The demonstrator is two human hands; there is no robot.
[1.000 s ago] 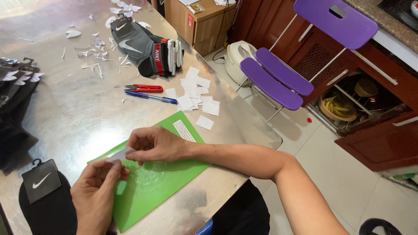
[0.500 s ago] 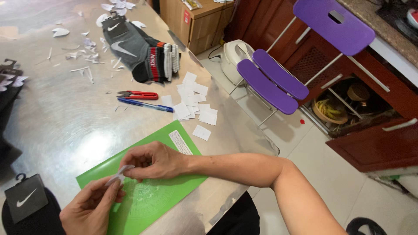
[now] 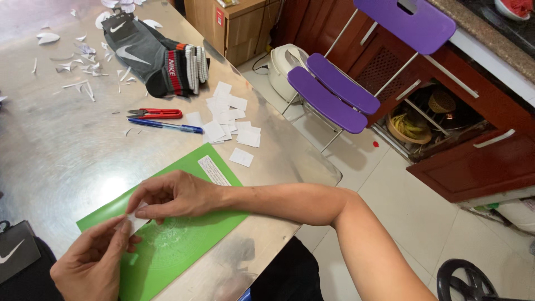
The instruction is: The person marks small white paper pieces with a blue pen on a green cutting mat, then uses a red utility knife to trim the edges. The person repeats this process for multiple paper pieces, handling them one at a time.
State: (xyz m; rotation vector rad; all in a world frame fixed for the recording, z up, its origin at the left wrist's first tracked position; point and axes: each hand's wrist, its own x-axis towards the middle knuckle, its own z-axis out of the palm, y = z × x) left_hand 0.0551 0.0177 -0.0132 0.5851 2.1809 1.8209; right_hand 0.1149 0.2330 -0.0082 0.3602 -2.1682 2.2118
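Together, lower left of the frame, we are pinching a small white paper slip (image 3: 134, 222) between our left hand (image 3: 92, 265) and right hand (image 3: 173, 195), over the green cutting mat (image 3: 184, 245).

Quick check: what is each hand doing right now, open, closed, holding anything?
Left hand: fingers pinched on a small white paper slip.
Right hand: fingers pinched on the same slip, above the green cutting mat.

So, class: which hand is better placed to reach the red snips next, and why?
Probably the right hand: it lies nearer the red snips. The left hand sits lower. Both pinch the small white paper piece.
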